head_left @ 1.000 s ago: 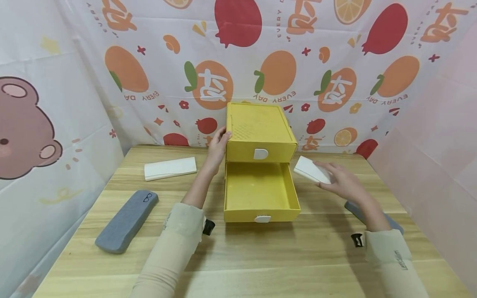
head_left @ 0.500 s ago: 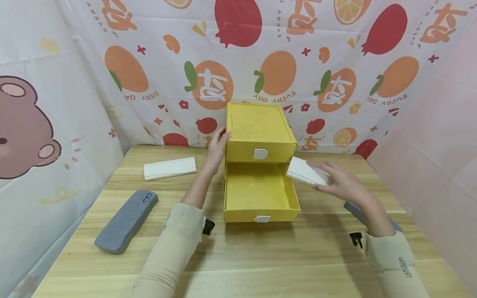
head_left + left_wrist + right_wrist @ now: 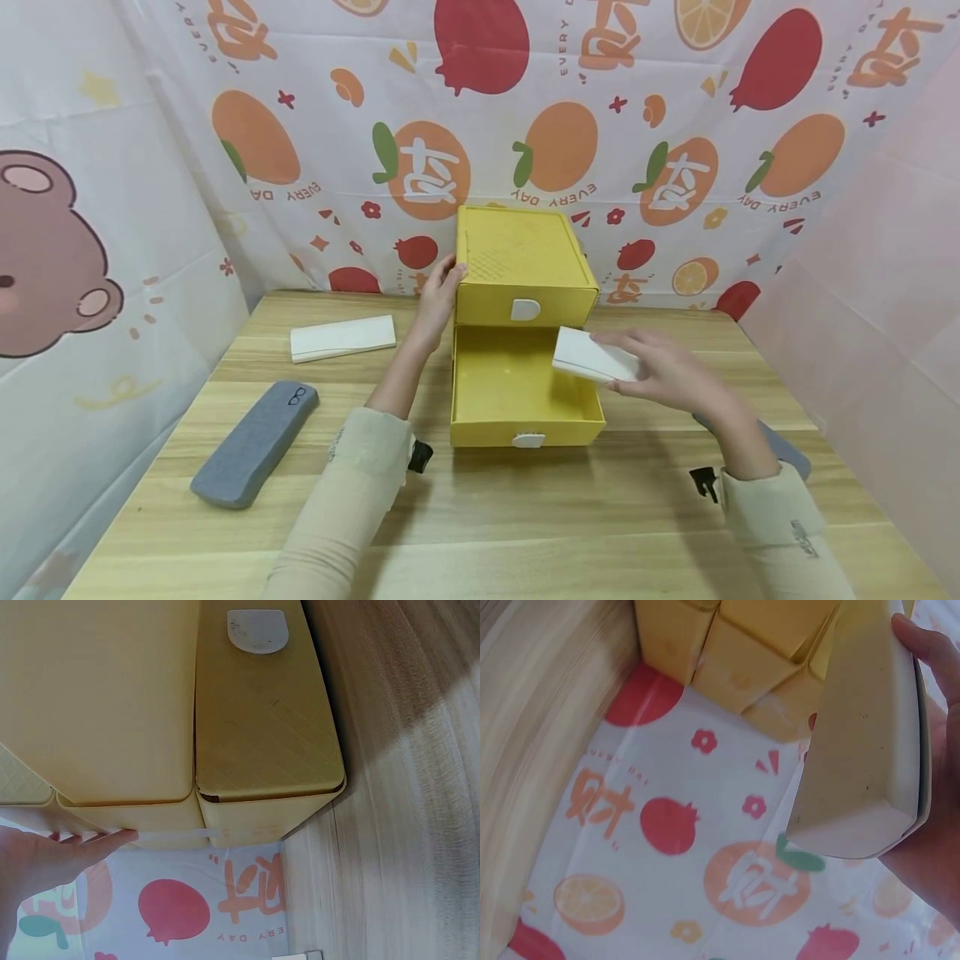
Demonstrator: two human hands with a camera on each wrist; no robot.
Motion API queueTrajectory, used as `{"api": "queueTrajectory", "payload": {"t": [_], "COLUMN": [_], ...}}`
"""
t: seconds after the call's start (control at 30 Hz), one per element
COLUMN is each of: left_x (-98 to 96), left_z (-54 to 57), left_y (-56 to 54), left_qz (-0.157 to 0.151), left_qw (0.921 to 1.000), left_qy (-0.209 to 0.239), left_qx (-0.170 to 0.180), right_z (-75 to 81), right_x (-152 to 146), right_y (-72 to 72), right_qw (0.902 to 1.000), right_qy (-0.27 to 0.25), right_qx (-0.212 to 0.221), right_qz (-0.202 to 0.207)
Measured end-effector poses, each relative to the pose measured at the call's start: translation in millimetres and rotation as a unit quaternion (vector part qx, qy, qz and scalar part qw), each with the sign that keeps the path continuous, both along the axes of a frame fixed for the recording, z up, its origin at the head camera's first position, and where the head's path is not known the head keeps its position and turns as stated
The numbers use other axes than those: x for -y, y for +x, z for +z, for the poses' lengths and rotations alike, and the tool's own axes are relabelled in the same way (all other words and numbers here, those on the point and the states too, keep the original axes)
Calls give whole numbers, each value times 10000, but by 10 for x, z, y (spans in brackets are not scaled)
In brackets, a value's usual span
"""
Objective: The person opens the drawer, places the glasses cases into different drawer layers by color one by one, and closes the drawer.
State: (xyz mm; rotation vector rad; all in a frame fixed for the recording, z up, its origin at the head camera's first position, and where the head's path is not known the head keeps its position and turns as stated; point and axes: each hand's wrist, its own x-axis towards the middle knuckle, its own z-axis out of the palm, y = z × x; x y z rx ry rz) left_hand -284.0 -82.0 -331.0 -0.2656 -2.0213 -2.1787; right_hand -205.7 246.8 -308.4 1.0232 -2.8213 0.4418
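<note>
A yellow drawer cabinet (image 3: 525, 242) stands at the back of the table, one lower drawer (image 3: 487, 434) pulled out. My left hand (image 3: 438, 304) rests against the cabinet's upper left side; in the left wrist view its fingers (image 3: 112, 838) lie straight along the side wall. With thumb and fingers my right hand (image 3: 663, 367) grips a white glasses case (image 3: 592, 357), held tilted above the right rim of the pulled-out drawer. The case (image 3: 862, 750) fills the right side of the right wrist view. No objects show inside the visible part of the drawer.
A second white case (image 3: 342, 339) lies left of the cabinet. Nearer on the left is a grey glasses case (image 3: 251, 446) with a spectacles mark. Another grey case (image 3: 783, 448) lies partly hidden behind the right forearm. A printed curtain (image 3: 495, 158) hangs close behind.
My right hand has carried the white glasses case leftward, from beside the cabinet to over the pulled-out drawer. The left hand and cabinet have stayed put.
</note>
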Motion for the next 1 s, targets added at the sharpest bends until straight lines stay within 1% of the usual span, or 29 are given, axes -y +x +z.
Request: {"api": "queueTrajectory", "payload": {"t": [0.2,0.4,0.63,0.73,0.87,1.0], "left_x": [-8,-21,-13,-6,-9,-9], "left_z": [7,7,12,14,12,11], "left_y": [6,6,10,11,16,25], "left_qz": [-32,-17,9,-21,-53,-12], "left_qw": [10000,10000,10000,10000,10000,10000], "left_qy": [-10,-43,-14,12,16,11], "left_qx": [12,51,-17,-18,-10,-19], "right_z": [2,-34,-105,-148,-217,-262], "right_x": [227,472,764,868,965,1016], "right_y": [-58,-127,-207,-236,-283,-322], "right_qw": [9992,9970,9936,9916,9888,9869], "right_qy": [210,392,841,958,1108,1174], "right_qx": [82,-165,-225,-279,-484,-663], "right_qz": [326,651,722,819,879,884]}}
